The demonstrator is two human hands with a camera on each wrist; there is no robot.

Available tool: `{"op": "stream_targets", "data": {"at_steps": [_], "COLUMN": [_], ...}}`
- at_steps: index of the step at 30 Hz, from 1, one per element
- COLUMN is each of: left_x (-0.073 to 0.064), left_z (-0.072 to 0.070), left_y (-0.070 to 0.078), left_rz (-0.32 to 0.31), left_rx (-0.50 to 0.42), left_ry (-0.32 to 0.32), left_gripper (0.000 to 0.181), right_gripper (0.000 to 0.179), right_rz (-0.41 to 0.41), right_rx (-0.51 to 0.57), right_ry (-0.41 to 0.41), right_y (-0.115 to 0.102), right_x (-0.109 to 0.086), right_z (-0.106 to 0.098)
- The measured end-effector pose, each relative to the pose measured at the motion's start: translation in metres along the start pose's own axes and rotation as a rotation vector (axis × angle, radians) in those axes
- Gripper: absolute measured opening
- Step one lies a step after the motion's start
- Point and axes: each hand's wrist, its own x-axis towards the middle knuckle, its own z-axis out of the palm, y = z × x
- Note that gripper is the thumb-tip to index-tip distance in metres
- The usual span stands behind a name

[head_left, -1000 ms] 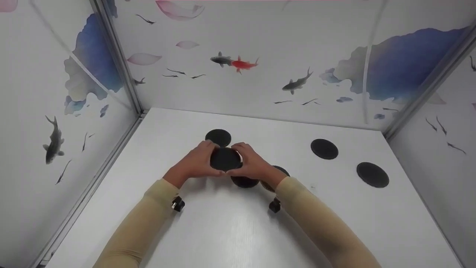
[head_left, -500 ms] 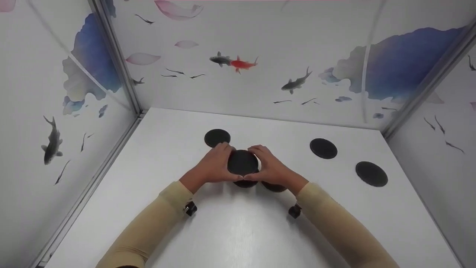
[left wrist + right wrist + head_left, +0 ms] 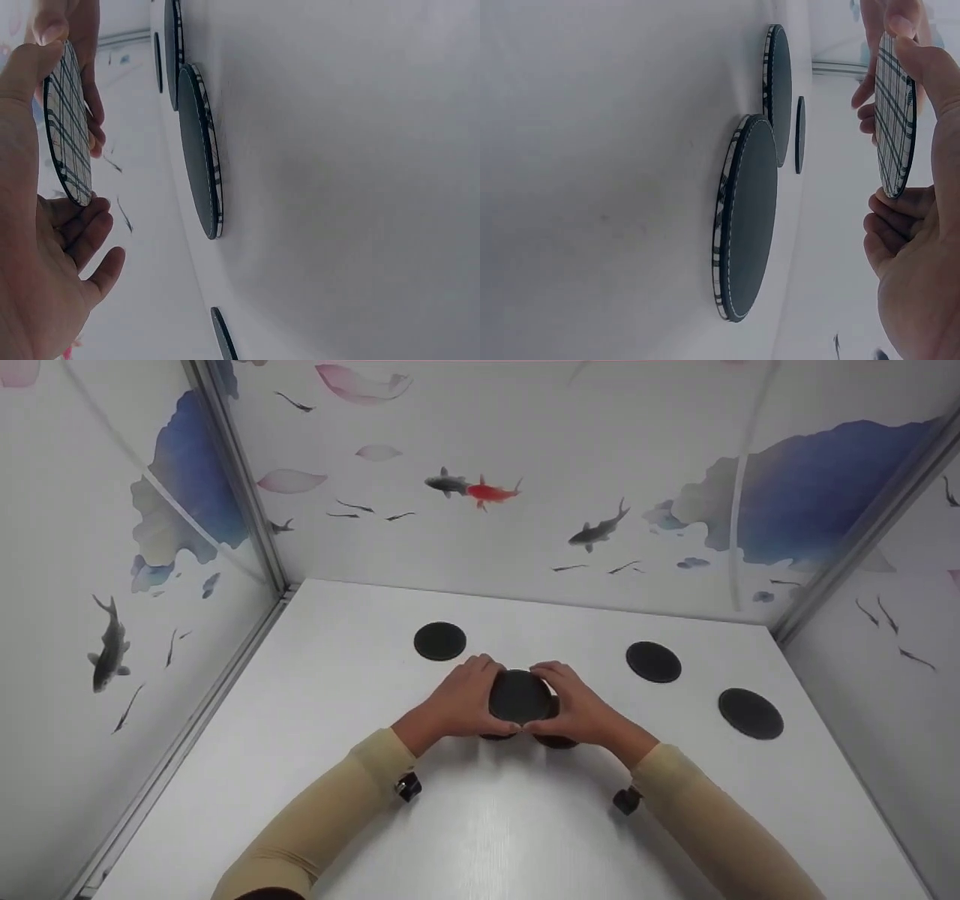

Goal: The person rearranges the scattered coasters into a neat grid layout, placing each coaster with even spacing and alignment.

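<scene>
My left hand and right hand together hold a round black coaster by its edge, thumbs meeting at its near side. Both wrist views show the plaid underside of this coaster, held up above the white table with my fingertips along its rim. Beneath it in the head view, two more black coasters show only in part, mostly covered by the held one and my hands. In the right wrist view these lie close together, the nearer coaster with a plaid band along its edge.
A single black coaster lies behind and left of my hands. Two others lie to the right, one farther back and a coaster near the right edge. Walls printed with fish enclose the white table at the back and sides.
Both hands have moved right and slightly nearer, carrying the coaster from beside the back-left one to over the two middle coasters. The back-left coaster is now fully uncovered.
</scene>
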Motion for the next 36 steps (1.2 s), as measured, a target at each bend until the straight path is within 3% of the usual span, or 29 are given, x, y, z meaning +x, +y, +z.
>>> {"op": "stream_targets", "data": {"at_steps": [13,20,25,36], "left_x": [0.01,0.02,0.027,0.045], "left_z": [0.012,0.014,0.016,0.029], "left_y": [0.02,0.031,0.038,0.053], "left_rz": [0.017,0.036,0.05,0.068], "left_rx": [0.01,0.006,-0.012,-0.027], "left_ry": [-0.013,-0.01,-0.021,-0.036], "left_gripper": [0.105,0.104,0.106,0.109], "right_gripper": [0.101,0.098,0.1,0.098], "right_rz": [0.023,0.009,0.049,0.052], "right_rx": [-0.016,-0.011,-0.022,-0.028], "right_ry": [0.015,0.03,0.024,0.034], "right_y": [0.008,0.016,0.022,0.038], "right_x": [-0.021,-0.031,-0.04,-0.056], "right_z": [-0.011,-0.022,-0.029,-0.043]}}
